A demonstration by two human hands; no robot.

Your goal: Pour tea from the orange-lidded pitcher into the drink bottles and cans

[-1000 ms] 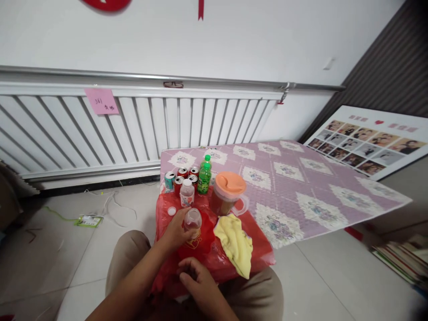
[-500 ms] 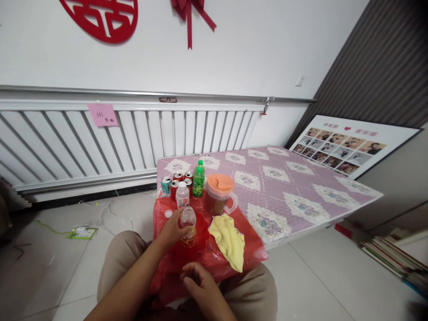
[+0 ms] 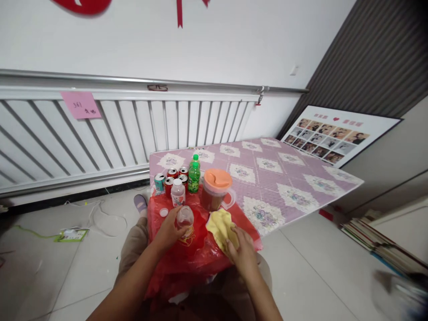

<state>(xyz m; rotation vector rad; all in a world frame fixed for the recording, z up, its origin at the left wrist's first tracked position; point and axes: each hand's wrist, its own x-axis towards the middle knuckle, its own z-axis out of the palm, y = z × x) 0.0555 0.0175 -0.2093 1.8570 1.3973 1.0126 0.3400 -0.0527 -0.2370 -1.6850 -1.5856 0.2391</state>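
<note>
My left hand (image 3: pixel 169 229) is wrapped round a small clear open bottle (image 3: pixel 185 217) standing on the red plastic sheet (image 3: pixel 197 256) at the near corner of the table. Its white cap (image 3: pixel 163 212) lies just left of the hand. My right hand (image 3: pixel 241 249) rests on the yellow cloth (image 3: pixel 220 225), fingers bent over its near edge. Behind them stand a pitcher with an orange lid (image 3: pixel 216 191), a green bottle (image 3: pixel 194 177), a white-capped bottle (image 3: pixel 178 192) and several drink cans (image 3: pixel 167 178).
The low table has a purple patterned cover (image 3: pixel 284 178) stretching right. A white radiator (image 3: pixel 133 129) runs along the wall behind. A power strip with cables (image 3: pixel 70 234) lies on the floor at left. A framed photo board (image 3: pixel 337 136) leans at right, with stacked books (image 3: pixel 377 243) below.
My right hand has moved from my lap up and to the right onto the yellow cloth. The left hand still holds the small bottle. The view has shifted slightly.
</note>
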